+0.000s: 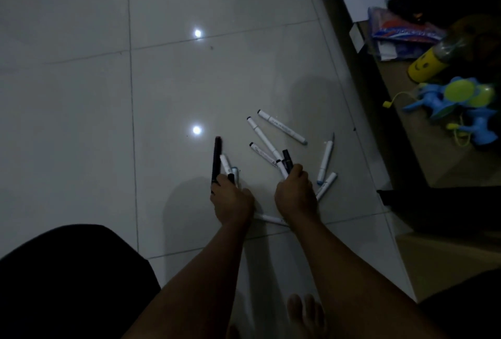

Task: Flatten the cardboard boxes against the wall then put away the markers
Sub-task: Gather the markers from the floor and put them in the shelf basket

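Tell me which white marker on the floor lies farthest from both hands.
The white marker at the top of the scatter, lying diagonally with its dark cap up-left. The other loose ones lie nearer the left hand or right hand.

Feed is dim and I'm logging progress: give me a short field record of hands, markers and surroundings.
left hand: grips a bunch of markers, one black marker sticking up
right hand: grips several markers over the floor
loose markers: white marker and others lie scattered on the tiled floor
shelf side: yellow bottle, blue toy
boxes: none clearly visible
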